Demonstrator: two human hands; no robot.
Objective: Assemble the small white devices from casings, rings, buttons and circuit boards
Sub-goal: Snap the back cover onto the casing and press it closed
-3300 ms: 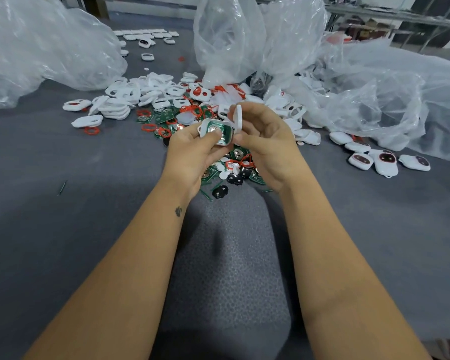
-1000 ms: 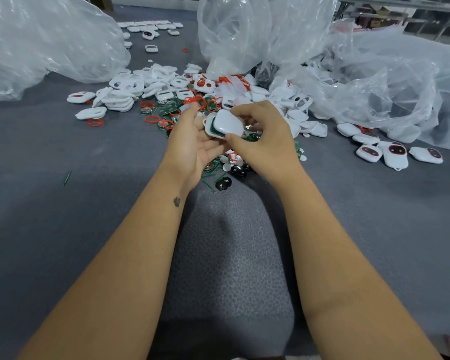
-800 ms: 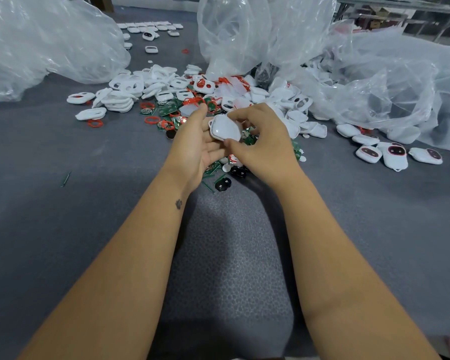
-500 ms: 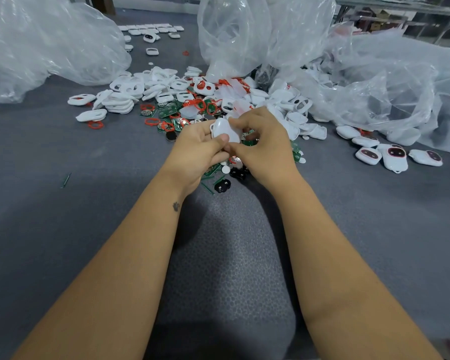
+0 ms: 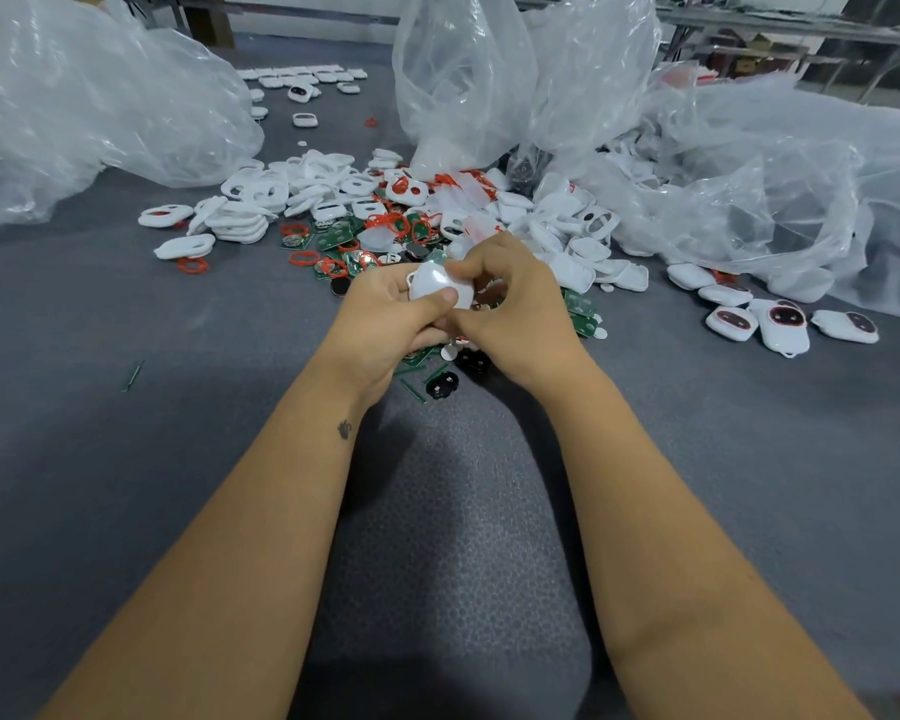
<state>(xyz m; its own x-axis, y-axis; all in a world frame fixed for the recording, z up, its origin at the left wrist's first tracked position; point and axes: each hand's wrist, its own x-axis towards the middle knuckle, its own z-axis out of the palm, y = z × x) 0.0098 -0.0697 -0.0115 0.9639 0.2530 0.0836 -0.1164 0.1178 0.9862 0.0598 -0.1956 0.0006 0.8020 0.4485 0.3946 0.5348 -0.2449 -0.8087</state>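
Note:
Both hands grip one small white device (image 5: 437,285) just above the parts pile, its smooth white back facing up. My left hand (image 5: 385,324) holds it from the left with the thumb pressed on its lower edge. My right hand (image 5: 515,314) curls round its right side, fingers over the top. Behind the hands lies a heap of white casings (image 5: 292,192), red rings (image 5: 302,258) and green circuit boards (image 5: 333,239). Black buttons (image 5: 441,384) lie just below my hands.
Three assembled devices (image 5: 783,324) lie at the right on the grey felt table (image 5: 126,459). Large clear plastic bags sit at the left (image 5: 84,101), the back middle (image 5: 468,75) and the right (image 5: 780,189). A row of casings (image 5: 302,77) lies far back.
The white back cover, held upright beside the open casing with its green board, was laid over it and pressed down. Both hands now squeeze the closed device, slightly lower.

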